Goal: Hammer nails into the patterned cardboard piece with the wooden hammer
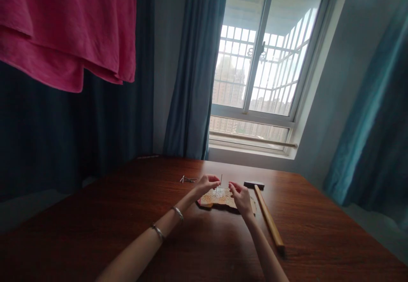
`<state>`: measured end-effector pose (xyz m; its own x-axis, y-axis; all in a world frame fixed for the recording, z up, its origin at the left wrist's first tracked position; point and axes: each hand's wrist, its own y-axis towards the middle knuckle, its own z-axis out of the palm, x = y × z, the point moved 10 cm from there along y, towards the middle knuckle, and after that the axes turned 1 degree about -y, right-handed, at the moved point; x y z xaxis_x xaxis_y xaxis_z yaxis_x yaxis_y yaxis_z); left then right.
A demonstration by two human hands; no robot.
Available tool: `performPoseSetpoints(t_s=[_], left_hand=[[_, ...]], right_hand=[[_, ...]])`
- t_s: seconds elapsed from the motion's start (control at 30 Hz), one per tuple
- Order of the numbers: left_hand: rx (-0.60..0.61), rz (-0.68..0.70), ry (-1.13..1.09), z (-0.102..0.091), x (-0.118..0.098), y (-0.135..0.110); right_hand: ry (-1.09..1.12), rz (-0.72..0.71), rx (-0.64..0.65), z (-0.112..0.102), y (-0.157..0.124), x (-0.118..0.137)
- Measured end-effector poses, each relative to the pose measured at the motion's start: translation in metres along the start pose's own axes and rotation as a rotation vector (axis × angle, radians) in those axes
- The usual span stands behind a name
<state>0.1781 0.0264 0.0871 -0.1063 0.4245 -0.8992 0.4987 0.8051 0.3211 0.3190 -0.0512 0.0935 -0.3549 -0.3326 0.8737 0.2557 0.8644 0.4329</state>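
Observation:
My left hand (pixel 208 183) is closed in a pinch on a thin nail (pixel 221 178), whose upper part points up above the fingertips. Under both hands lies a flat, irregular-edged board (pixel 213 196) with a pale, speckled top; whether the nail's tip touches it I cannot tell. A short distance to the right of the nail, my right hand (pixel 240 196) has thumb and fingers drawn together over the board's right part. Anything between those fingertips is too small to make out. Left of the board, several loose nails (pixel 188 180) lie in a small heap.
A hammer (pixel 269 220) with a wooden handle and dark head lies right of the board on the brown wooden table (pixel 105 226). Behind stand blue curtains (pixel 194 69) and a barred window (pixel 255 61). A pink cloth (pixel 70 31) hangs at upper left.

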Motion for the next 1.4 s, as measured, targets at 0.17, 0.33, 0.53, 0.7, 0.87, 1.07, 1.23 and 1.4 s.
performPoseSetpoints(t_s=[0.17, 0.33, 0.53, 0.7, 0.87, 1.07, 1.23, 1.4], left_hand=[[0.061, 0.043, 0.002, 0.025, -0.014, -0.006], [0.078, 0.059, 0.051, 0.026, -0.01, -0.004], [0.101, 0.093, 0.17, 0.029, 0.0, -0.001], [-0.005, 0.075, 0.222, 0.004, 0.005, 0.007], [-0.23, -0.002, 0.142, -0.033, 0.032, 0.01], [-0.187, -0.086, -0.046, -0.017, 0.08, 0.013], [-0.164, -0.123, -0.048, -0.009, 0.094, 0.013], [-0.155, -0.113, -0.013, -0.007, 0.095, 0.013]], right_hand=[[0.15, 0.04, 0.046, 0.019, 0.013, -0.015], [0.197, 0.064, 0.052, 0.022, 0.008, -0.022], [0.183, 0.02, 0.053, 0.021, 0.003, -0.021], [0.128, 0.02, 0.002, 0.017, 0.008, -0.036], [0.029, -0.019, 0.023, 0.024, 0.019, -0.04], [-0.084, -0.099, 0.118, 0.05, 0.027, -0.038], [-0.137, -0.12, 0.112, 0.055, 0.026, -0.049], [-0.174, -0.126, 0.115, 0.055, 0.023, -0.055]])
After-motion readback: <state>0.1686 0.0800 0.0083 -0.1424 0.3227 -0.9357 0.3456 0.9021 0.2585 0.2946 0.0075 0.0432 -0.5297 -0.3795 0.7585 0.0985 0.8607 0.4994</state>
